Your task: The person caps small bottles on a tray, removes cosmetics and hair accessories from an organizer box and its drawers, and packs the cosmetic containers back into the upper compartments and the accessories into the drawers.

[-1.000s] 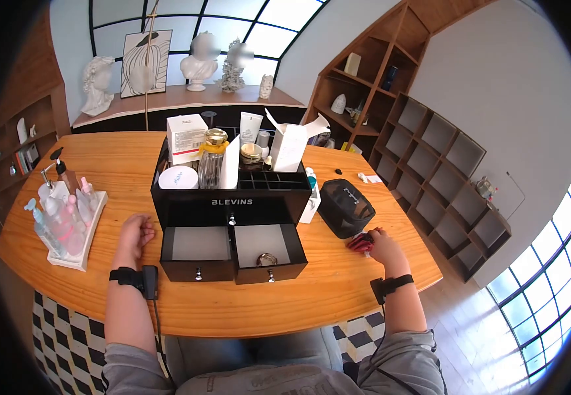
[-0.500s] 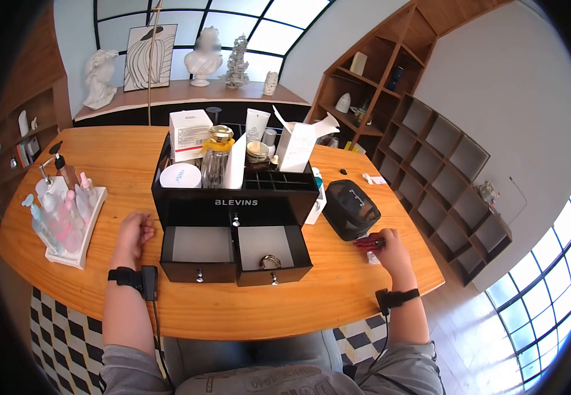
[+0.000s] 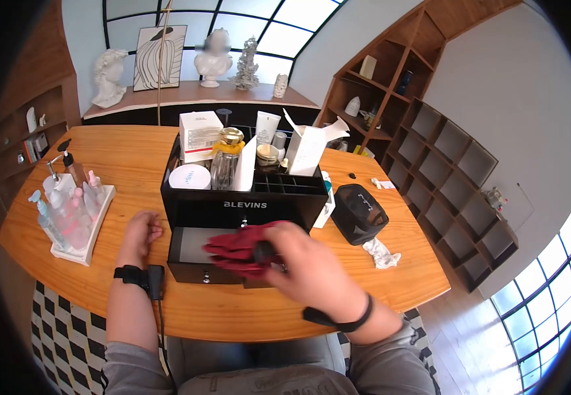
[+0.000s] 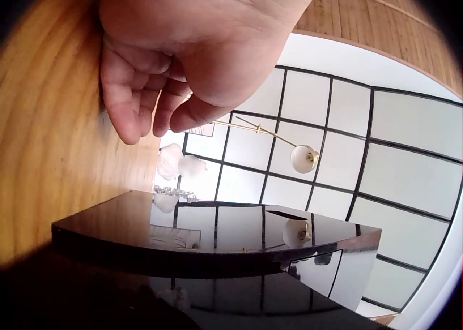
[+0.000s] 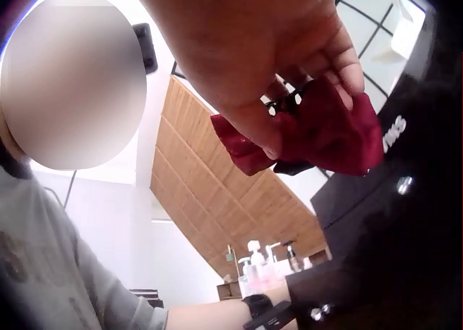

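In the head view my right hand (image 3: 315, 266) holds a dark red fabric bow hair clip (image 3: 236, 251) with a black part, over the two pulled-out lower drawers of a black organizer (image 3: 243, 214). The right wrist view shows thumb and fingers pinching the shiny red cloth (image 5: 336, 131). Beneath it, the left drawer (image 3: 190, 272) shows a grey lining, partly covered by the bow; hand and bow hide most of the right drawer. My left hand (image 3: 142, 230) rests on the wooden table beside the organizer, its fingers loosely curled with nothing in them.
Boxes, a glass bottle (image 3: 226, 168), a tube and jars crowd the organizer's top. A white tray (image 3: 101, 227) of pump bottles stands at the left. To the right sit a black mesh pouch (image 3: 359, 214) and a crumpled white piece (image 3: 382, 253).
My right hand has picked up the red bow clip beside the pouch and carried it left over the drawers, uncovering the crumpled white piece. The left hand stays in place.
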### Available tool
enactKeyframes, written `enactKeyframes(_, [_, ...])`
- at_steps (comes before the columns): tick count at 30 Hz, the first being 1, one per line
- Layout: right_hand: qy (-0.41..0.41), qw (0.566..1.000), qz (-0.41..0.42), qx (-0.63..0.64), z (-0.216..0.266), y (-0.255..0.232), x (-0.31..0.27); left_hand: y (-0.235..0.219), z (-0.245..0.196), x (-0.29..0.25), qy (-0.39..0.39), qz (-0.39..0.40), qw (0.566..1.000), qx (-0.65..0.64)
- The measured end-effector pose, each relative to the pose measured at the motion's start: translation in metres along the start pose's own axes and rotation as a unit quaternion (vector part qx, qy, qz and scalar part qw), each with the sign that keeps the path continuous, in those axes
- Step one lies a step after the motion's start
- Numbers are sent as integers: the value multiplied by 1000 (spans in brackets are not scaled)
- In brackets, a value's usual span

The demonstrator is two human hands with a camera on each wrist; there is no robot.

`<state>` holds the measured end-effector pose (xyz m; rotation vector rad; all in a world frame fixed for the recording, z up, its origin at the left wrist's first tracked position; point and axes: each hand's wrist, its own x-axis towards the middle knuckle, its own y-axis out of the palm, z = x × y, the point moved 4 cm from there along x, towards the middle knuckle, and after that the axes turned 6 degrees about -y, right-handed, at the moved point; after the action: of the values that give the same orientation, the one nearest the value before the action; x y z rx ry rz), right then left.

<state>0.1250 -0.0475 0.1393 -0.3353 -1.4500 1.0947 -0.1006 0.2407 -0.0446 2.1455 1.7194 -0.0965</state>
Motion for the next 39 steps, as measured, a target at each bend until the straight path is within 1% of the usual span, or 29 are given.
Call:
enactKeyframes(2, [-33,999,0,11,12,33,19,-3,1,6,3,-6,1000,2])
enactKeyframes(3, [-40,999,0,8,14,50,27,-4,5,13,-1,5,1000,-2])
enactKeyframes(4, [-46,999,-1,6,14,68,32,-7,8,18,-4,16,1000,-6])
enactKeyframes(6, [-61,998,-22,7,10,92,38,-8,8,18,7,7,1000,-6])
enactKeyframes(8, [-33,999,31,-23,2,116,36,-4,5,14,-12,4,1000,2])
enactKeyframes(9, [-41,998,42,-13,-5,126,31,-2,2,8,-12,7,1000,3])
enactKeyframes(10, [-45,998,40,-10,-6,129,29,0,-1,5,-10,3,1000,3])
enactKeyframes(13, [-3,996,83,30,-14,134,25,3,-2,3,-14,-4,1000,15])
enactKeyframes(17, [26,994,101,32,-17,132,23,0,4,10,-9,-2,1000,11])
enactKeyframes(19, [-3,995,98,26,-15,129,22,1,1,8,-11,2,1000,9])
enactKeyframes(20, [-2,995,96,27,-13,123,22,1,1,7,-11,2,1000,11])
enactKeyframes(23, [-22,993,107,34,3,96,18,2,0,6,-8,3,1000,19])
enactKeyframes(25, [-59,983,150,94,17,82,13,0,2,9,-9,-3,1000,20])
enactKeyframes(26, [-56,983,147,94,23,71,14,-1,3,9,-9,0,1000,23])
enactKeyframes(27, [-28,958,272,88,27,68,12,-2,3,10,-7,4,1000,19])
enactKeyframes(28, [0,916,393,83,26,69,6,-2,3,10,-4,9,1000,15])
enactKeyframes(29, [0,902,426,75,24,69,1,-3,3,11,-4,12,1000,18])
enactKeyframes(33, [24,917,396,37,10,83,-6,-6,5,13,2,10,1000,16])
enactKeyframes(35, [11,950,309,50,7,83,-2,-8,7,16,5,14,1000,5])
enactKeyframes(39, [25,944,325,43,-1,88,-4,-4,7,15,1,18,1000,12])
